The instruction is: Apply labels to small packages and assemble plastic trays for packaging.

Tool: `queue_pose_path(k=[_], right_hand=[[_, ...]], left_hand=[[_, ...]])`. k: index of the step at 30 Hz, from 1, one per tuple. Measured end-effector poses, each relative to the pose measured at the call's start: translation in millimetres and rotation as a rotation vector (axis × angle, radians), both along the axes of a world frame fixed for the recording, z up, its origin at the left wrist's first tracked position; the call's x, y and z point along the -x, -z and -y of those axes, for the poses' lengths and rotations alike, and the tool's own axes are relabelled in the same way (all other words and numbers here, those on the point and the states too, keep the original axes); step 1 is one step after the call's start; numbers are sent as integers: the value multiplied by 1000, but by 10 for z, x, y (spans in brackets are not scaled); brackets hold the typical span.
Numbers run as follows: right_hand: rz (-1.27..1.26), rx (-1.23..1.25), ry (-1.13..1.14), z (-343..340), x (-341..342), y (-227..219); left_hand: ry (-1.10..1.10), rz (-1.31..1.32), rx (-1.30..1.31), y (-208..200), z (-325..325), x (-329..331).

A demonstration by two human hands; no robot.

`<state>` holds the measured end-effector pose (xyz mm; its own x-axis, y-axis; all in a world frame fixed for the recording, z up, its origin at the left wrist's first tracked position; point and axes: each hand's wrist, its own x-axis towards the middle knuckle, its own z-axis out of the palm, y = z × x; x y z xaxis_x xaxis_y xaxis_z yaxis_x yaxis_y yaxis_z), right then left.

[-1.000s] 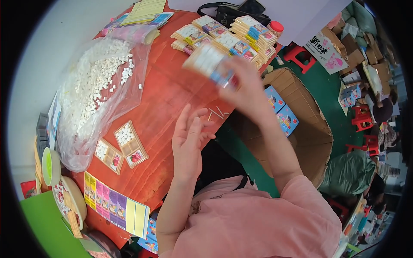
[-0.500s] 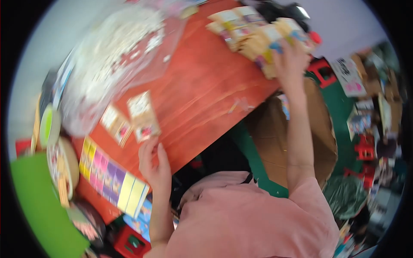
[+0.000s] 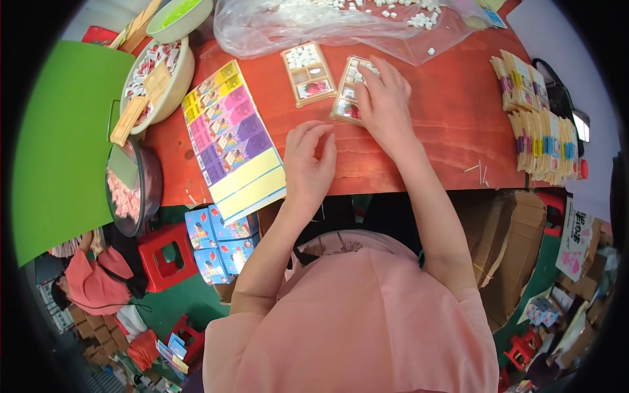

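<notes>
Tan rectangular plastic tray (image 3: pixel 348 92), inside red wooden bench's (image 3: pixel 458 124) front edge — newly workable under right hand (image 3: pixel 388 108), grasp unclear — left hand (image 3: pixel 308 157) empty.

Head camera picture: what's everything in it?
Table: one, red, centre
Part-filled trays: two, tan, mid-table
Clear bag: one, colourless, top
Small pieces: many, white, bag and trays
Label sheet: one, multicoloured, left of trays
Large bowl: one, cream, left
Small bowl: one, pale green, upper left
Basin: one, dark-rimmed, left
Tray stacks: several, tan, table's right end
Panel: one, green, far left
Boxes: at least four, blue, below sheet
Stools: several, red, floor
Cardboard cartons: several, brown, floor
Another person: one, pink-topped, lower left
Clutter: uncountable, mixed, edges
Own shirt: one, pink, bottom
Left hand: one, bare, beside sheet
Right hand: one, bare, over right tray
</notes>
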<state>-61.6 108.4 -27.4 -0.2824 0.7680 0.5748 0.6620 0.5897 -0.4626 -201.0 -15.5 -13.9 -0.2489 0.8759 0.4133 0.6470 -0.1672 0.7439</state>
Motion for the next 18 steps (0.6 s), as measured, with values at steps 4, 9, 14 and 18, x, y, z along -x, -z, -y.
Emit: queue_pose_path(k=[4,9,14,18], right_hand=[[325,-15,54,-201,194,211],[409,11,-47,2,-277,111],[427,20,-138,208,-696,-63],[340,40,-186,349,-491,-271]], left_hand=[[-24,-30,10,-109,292,199],[-495,-338,-37,-68,844,997],[-949,-10,234,255,1406,1257],[-734,1189,143,441,1654,1110]])
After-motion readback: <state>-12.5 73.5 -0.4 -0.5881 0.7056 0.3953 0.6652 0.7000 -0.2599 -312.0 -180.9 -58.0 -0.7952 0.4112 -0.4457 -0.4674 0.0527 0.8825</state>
